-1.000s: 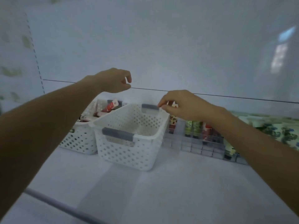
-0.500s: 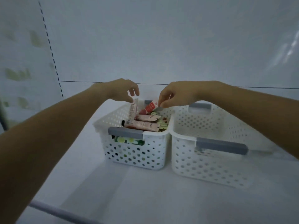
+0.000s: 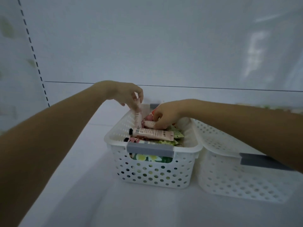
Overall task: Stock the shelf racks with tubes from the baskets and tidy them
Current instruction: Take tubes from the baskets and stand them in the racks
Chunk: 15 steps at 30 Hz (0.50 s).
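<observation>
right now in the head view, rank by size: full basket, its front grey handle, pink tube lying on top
1. full basket
2. grey handle and pink tube: look about alike, can't rank them

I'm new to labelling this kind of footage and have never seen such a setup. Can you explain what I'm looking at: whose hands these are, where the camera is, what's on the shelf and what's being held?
There is no machine here. A person works with bare hands, and the single camera sits on their head, looking forward and down, so both arms reach into the picture. On the white shelf two white perforated baskets stand side by side. The left basket holds a pile of small tubes, with a pale pink tube lying on top. The left hand has its grip on an upright tube near the basket's back corner. The right hand reaches into the pile with curled fingers; which tube it has, if any, is hidden. The right basket sits partly under that arm.
</observation>
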Available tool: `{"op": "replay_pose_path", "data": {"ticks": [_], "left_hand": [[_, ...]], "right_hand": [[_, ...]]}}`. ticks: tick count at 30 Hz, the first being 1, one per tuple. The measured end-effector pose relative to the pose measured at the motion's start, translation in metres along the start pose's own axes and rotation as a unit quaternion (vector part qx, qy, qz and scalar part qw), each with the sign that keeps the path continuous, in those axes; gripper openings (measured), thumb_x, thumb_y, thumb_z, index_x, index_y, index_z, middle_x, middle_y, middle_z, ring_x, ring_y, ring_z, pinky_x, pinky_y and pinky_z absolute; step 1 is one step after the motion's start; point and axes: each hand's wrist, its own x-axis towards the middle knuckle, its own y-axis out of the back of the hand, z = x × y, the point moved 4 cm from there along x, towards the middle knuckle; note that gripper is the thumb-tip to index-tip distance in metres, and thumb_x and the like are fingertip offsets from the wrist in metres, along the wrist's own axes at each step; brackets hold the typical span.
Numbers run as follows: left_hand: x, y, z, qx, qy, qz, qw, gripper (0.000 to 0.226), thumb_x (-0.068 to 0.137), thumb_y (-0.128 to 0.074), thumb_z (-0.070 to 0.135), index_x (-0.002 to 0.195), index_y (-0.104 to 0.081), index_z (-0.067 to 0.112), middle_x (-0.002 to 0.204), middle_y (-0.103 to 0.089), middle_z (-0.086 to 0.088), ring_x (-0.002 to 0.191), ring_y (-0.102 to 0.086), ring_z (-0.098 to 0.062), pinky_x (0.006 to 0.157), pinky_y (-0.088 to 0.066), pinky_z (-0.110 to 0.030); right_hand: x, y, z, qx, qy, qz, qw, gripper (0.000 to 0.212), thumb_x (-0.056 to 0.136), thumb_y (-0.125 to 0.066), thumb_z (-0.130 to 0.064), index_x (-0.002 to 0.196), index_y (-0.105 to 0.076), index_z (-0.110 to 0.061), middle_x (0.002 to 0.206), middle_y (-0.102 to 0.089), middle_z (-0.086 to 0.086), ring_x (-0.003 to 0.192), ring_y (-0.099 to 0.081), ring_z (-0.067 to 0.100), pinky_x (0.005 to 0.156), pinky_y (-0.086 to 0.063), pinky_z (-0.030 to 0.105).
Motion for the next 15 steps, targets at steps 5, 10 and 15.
{"op": "replay_pose_path", "data": {"ticks": [5, 10, 15], "left_hand": [[-0.009, 0.014, -0.001, -0.106, 0.009, 0.016, 0.994, 0.020, 0.080, -0.069, 0.013, 0.086, -0.053, 0.021, 0.094, -0.061, 0.002, 0.088, -0.060, -0.011, 0.073, -0.049, -0.024], [-0.013, 0.031, 0.011, -0.235, -0.009, 0.092, 0.968, 0.025, 0.084, -0.060, -0.001, 0.095, -0.054, 0.020, 0.093, -0.058, -0.002, 0.089, -0.062, -0.017, 0.072, -0.053, -0.026], [-0.011, 0.031, 0.045, -0.336, -0.047, 0.130, 0.932, 0.035, 0.089, -0.054, 0.005, 0.120, -0.046, 0.019, 0.107, -0.058, -0.005, 0.089, -0.064, -0.020, 0.064, -0.055, -0.026]], "right_hand": [[0.005, 0.005, 0.007, 0.033, -0.053, 0.021, 0.998, 0.019, 0.083, -0.061, -0.032, 0.086, -0.061, -0.014, 0.092, -0.060, 0.002, 0.079, -0.058, 0.015, 0.062, -0.048, 0.021], [-0.029, 0.040, 0.035, 0.224, -0.061, 0.093, 0.968, 0.022, 0.085, -0.060, -0.024, 0.099, -0.061, -0.008, 0.089, -0.066, 0.005, 0.069, -0.062, 0.012, 0.056, -0.051, 0.019], [-0.070, 0.059, 0.074, 0.362, -0.067, 0.215, 0.905, 0.020, 0.082, -0.067, -0.028, 0.084, -0.064, -0.008, 0.074, -0.063, 0.003, 0.058, -0.056, 0.009, 0.049, -0.048, 0.016]]}}
